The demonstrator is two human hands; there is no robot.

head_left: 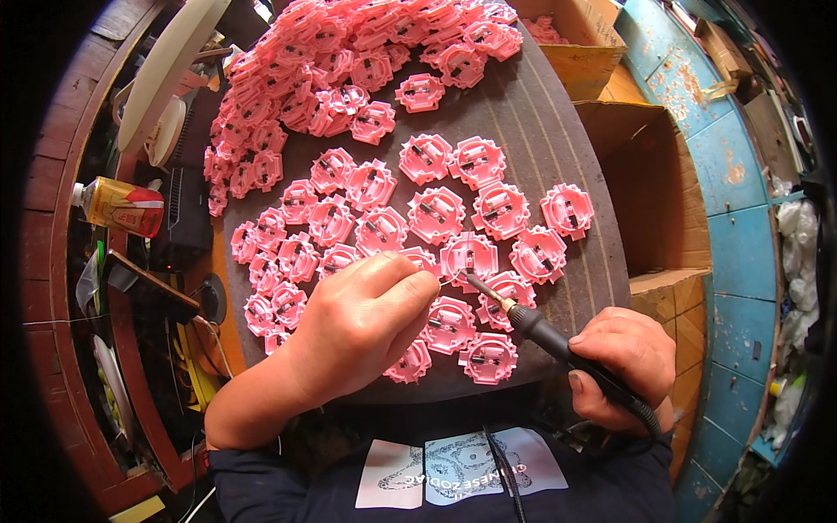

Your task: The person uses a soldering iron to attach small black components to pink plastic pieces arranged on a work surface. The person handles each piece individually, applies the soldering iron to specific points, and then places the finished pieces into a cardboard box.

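Note:
My right hand (626, 362) is wrapped round the black handle of a soldering iron (547, 333). Its metal tip points up and left, at the lower edge of a pink plastic housing (462, 250) with small dark parts inside. Beside that tip, my left hand (357, 318) is closed in a pinch on a thin strand of solder wire (450, 280), most of it hidden by the fingers. Several similar pink housings (436, 215) lie face up around both hands, and my left hand covers some of them.
A heap of pink housings (296, 70) covers the table's far left. Open cardboard boxes (649, 187) stand along the right edge of the dark striped table (558, 131). At left are a drink bottle (122, 207), a phone-like device (150, 286) and a monitor-like panel (166, 74).

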